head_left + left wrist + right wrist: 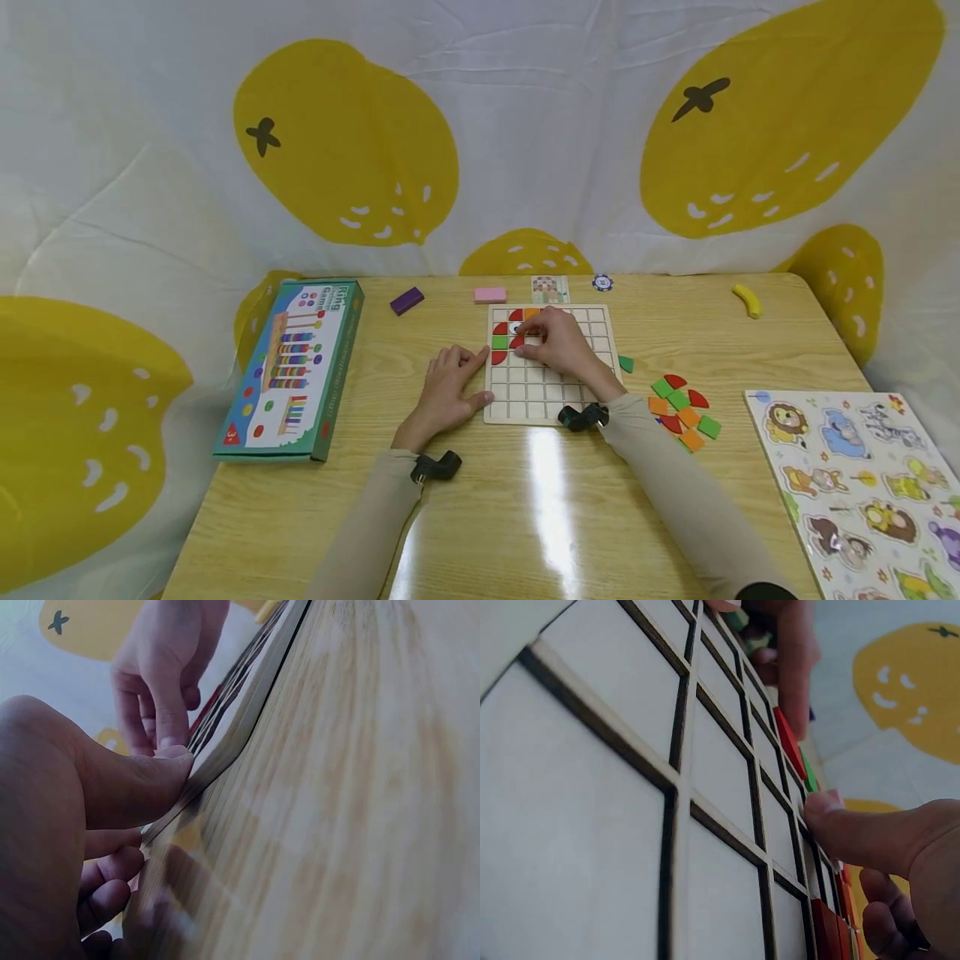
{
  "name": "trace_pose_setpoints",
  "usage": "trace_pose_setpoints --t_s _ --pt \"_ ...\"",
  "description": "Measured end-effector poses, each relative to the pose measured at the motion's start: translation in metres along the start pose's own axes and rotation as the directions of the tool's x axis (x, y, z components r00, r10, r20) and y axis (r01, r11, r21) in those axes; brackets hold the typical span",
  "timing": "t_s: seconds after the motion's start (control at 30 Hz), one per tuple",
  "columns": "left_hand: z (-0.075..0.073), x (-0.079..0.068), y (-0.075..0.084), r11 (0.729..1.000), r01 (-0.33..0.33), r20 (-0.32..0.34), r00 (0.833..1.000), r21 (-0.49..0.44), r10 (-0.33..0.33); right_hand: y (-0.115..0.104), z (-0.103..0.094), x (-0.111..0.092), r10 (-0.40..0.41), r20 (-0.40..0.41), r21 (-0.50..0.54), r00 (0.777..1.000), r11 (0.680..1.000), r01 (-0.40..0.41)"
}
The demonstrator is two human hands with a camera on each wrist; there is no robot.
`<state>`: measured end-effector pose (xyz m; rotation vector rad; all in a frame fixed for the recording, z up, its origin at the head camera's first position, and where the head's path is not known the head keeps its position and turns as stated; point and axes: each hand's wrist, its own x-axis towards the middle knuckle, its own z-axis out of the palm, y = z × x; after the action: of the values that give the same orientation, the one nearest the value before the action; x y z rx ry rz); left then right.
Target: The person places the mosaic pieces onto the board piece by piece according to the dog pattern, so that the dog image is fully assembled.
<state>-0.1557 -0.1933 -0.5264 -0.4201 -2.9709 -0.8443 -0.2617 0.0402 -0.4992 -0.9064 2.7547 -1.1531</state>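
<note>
A pale wooden grid board [527, 392] lies on the table, with red, green and orange tiles in its upper left cells. My left hand [446, 390] rests at the board's left edge, its thumb touching the rim and its fingers spread loosely. Over the upper part of the grid, my right hand [562, 343] reaches down with thumb and index finger apart. Between those fingertips shows a red quarter-round tile [516, 342]; whether they pinch it cannot be told. A green tile [499, 342] and a red quarter-round tile [498, 358] fill cells in the left column.
Loose tiles [693, 439] lie in a pile right of the board. A boxed ring game [300, 367] stands left, an animal puzzle [862, 483] lower right. Along the back are a purple block [407, 301], pink block [491, 295], picture card [551, 289], poker chip [602, 283] and toy banana [747, 301].
</note>
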Motion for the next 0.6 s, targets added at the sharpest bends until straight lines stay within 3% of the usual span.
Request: trace_pose_setpoints --t_s 0.43,0.6 --pt "-0.002 0.000 0.002 1.000 -0.018 -0.013 1.000 -0.007 0.018 -0.001 -0.002 -0.001 -0.024 0.027 -0.001 0.999 1.000 0.024" --pt "0.000 0.000 0.002 1.000 -0.013 -0.012 1.000 -0.003 0.013 0.007 -0.027 -0.014 0.010 0.012 0.054 1.000 0.998 -0.011"
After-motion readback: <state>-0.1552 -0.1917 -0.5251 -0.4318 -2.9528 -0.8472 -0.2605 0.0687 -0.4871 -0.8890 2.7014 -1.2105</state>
